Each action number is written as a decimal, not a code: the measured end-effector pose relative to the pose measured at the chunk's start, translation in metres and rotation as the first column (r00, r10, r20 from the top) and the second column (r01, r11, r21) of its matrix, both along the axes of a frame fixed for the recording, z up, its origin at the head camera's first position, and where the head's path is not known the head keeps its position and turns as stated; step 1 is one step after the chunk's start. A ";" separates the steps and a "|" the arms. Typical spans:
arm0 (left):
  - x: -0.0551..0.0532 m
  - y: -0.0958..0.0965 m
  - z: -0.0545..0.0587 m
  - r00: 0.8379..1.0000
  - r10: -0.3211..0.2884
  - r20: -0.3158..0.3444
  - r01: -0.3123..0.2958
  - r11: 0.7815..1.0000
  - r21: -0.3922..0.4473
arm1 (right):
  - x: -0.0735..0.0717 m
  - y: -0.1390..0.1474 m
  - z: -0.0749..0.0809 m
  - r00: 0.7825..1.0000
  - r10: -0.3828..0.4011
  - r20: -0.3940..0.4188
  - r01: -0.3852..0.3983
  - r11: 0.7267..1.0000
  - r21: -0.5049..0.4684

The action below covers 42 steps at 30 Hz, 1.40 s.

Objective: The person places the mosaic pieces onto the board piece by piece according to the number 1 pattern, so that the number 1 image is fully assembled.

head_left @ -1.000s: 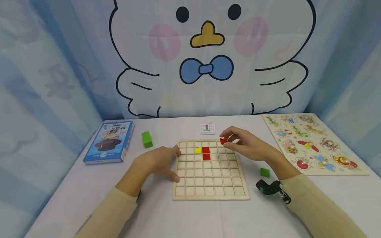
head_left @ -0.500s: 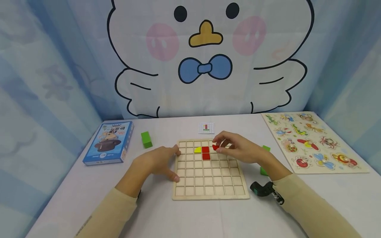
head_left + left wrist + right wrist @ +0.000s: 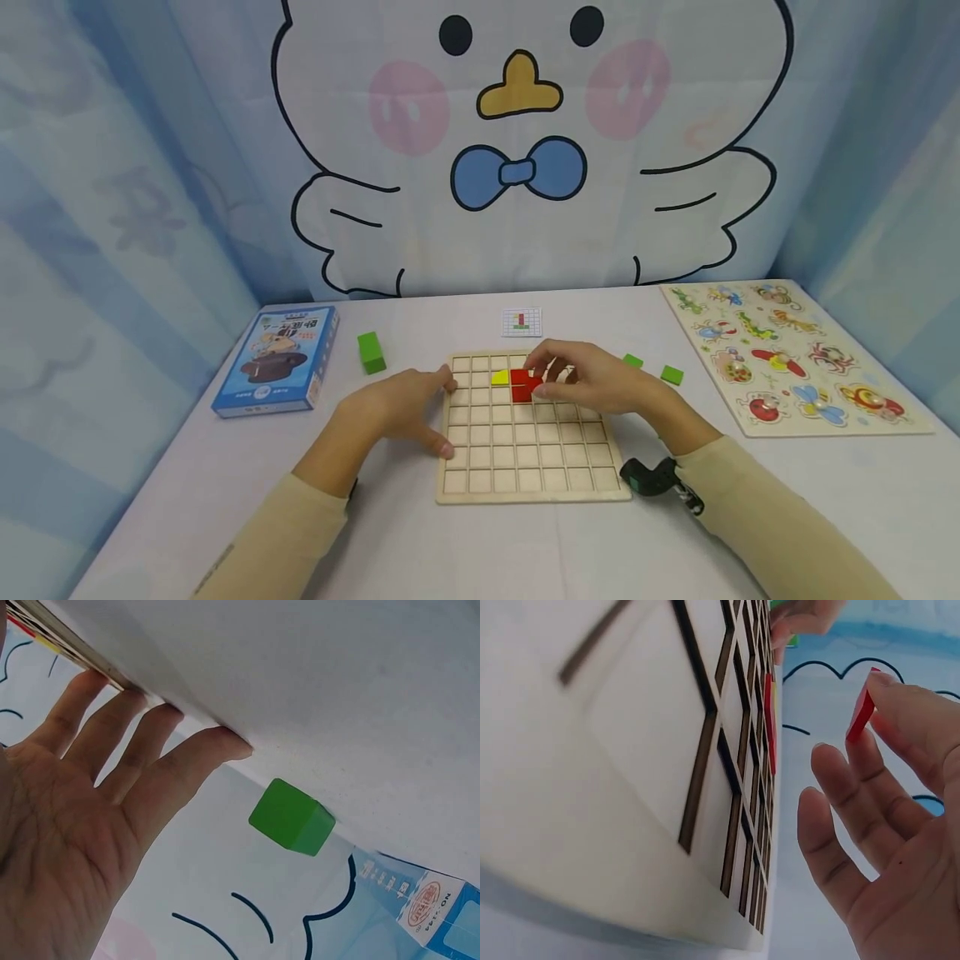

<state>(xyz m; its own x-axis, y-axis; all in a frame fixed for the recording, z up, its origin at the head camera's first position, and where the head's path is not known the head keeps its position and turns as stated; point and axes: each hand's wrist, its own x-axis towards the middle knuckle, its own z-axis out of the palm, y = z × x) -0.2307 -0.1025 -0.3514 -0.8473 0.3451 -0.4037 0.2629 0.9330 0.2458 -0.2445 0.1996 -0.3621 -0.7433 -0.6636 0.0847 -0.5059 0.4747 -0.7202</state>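
Note:
My right hand [image 3: 592, 379] pinches a thin red tile [image 3: 862, 711] between thumb and fingertips. It is close over the back part of the wooden grid board [image 3: 525, 493], right beside the red tiles [image 3: 520, 394] lying there. In the right wrist view the pinched tile is tilted and apart from the board. A yellow tile [image 3: 500, 379] lies just left of the red ones. My left hand [image 3: 393, 406] rests along the board's left edge, thumb and fingers spread. A green block [image 3: 291, 816] shows beyond its fingertips in the left wrist view.
Behind the board lies a small pattern card [image 3: 522, 322]. A blue box [image 3: 276, 358] is at the left. Two green tiles, one of them this tile [image 3: 672, 375], lie behind my right wrist. An animal puzzle board [image 3: 795, 362] takes up the right side.
My right hand has moved left and slightly toward me with the red tile, coming up to the red tiles on the board. The left hand has stayed in place.

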 end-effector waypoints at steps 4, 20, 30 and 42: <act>-0.001 0.001 0.001 1.000 0.005 -0.003 -0.005 1.000 -0.002 | 0.000 -0.004 0.001 1.000 0.022 -0.009 -0.022 0.999 0.030; 0.001 0.002 0.002 1.000 0.010 0.006 -0.010 1.000 0.002 | 0.001 -0.019 -0.008 0.999 0.034 0.012 -0.035 0.995 0.093; 0.002 0.002 0.002 1.000 0.016 0.008 -0.016 1.000 0.010 | 0.002 -0.017 -0.010 0.998 0.045 -0.048 -0.037 0.987 0.153; 0.001 0.000 0.002 1.000 0.008 0.000 -0.008 1.000 0.004 | 0.004 -0.008 0.003 0.998 0.066 0.003 -0.066 0.987 0.145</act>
